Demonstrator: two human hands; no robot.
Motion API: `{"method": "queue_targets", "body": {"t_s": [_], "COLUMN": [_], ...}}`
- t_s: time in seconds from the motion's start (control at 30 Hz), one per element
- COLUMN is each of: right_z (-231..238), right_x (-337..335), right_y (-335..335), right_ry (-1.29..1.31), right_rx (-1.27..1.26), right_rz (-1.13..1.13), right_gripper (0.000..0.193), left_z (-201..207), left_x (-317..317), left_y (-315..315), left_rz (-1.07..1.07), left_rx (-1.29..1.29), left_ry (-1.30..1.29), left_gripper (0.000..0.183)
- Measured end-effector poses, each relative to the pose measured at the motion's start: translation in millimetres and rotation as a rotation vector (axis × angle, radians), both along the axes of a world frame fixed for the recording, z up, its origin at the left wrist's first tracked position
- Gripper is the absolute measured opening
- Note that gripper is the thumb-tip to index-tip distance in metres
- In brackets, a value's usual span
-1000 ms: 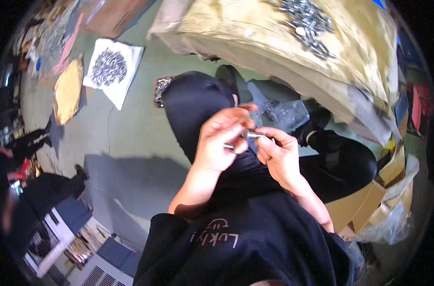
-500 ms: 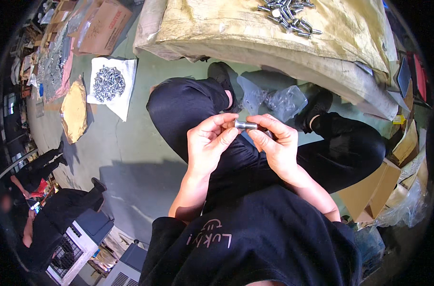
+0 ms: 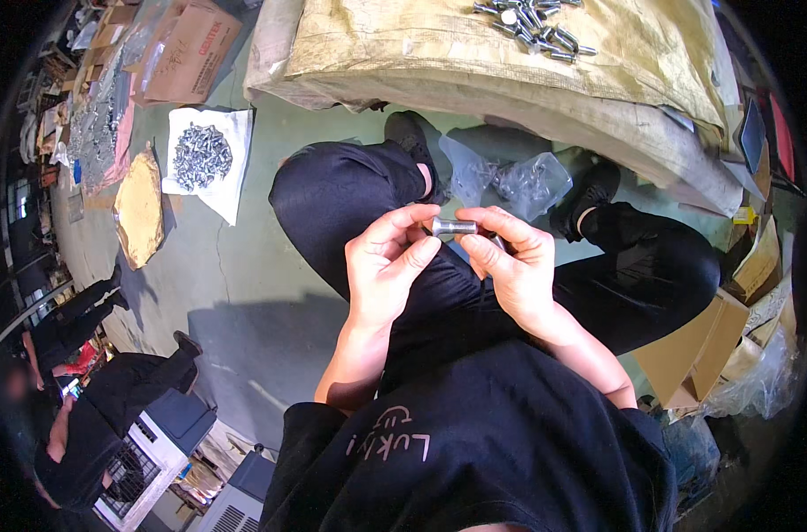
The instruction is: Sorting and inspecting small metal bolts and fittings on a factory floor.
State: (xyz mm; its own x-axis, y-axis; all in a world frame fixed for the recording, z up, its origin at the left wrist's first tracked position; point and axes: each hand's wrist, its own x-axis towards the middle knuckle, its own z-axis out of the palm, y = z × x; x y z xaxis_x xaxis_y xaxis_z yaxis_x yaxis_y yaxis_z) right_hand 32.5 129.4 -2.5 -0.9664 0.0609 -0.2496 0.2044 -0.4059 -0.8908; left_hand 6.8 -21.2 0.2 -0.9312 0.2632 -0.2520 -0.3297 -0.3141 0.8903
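A shiny metal bolt (image 3: 457,227) lies level between my two hands, above my lap. The thumb and fingertips of my left hand (image 3: 381,266) pinch its wider head end. At the shank's other end, my right hand (image 3: 521,266) is closed around it with thumb and forefinger. A second small dark metal piece (image 3: 499,240) shows between the fingers of my right hand, mostly hidden. Beyond my hands, a clear plastic bag (image 3: 532,186) with contents I cannot make out rests on the floor between my feet.
Several loose bolts (image 3: 541,31) lie on a cloth-covered surface (image 3: 403,53) ahead. To the left, a pile of metal parts (image 3: 201,157) sits on a white sheet (image 3: 231,199), near a cardboard box (image 3: 186,53). Two people are at the far left; an open carton (image 3: 692,350) stands at right.
The bolt has turned slightly and lies a little more level, and the right fingertips have shifted along its end. Both hands keep nearly the same place.
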Motion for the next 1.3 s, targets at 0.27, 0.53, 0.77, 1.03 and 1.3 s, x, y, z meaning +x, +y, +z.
{"method": "queue_targets", "body": {"t_s": [0.27, 0.53, 0.77, 1.03, 1.3], "right_z": [-3, -2, -3, -7, -20], "right_x": [0, 1, 1, 4, 3], "right_y": [-1, 0, 0, 2, 0], "right_ry": [-0.03, -0.047, -0.036, -0.155, -0.298], "right_rx": [-0.093, -0.092, -0.104, -0.309, -0.853], "right_rz": [-0.024, 0.002, 0.0, 0.04, 0.154], "right_gripper": [0.021, 0.02, 0.02, 0.02, 0.023], "left_z": [2, 4, 1, 4, 10], "left_x": [1, 1, 1, 4, 5], "left_y": [3, 3, 3, 9, 22], "left_rz": [0.011, 0.018, 0.03, 0.044, 0.006], "left_rx": [-0.057, -0.046, -0.028, -0.021, -0.041], "left_ry": [0.08, 0.048, 0.054, 0.122, 0.176], "left_gripper": [0.029, 0.029, 0.029, 0.029, 0.024]}}
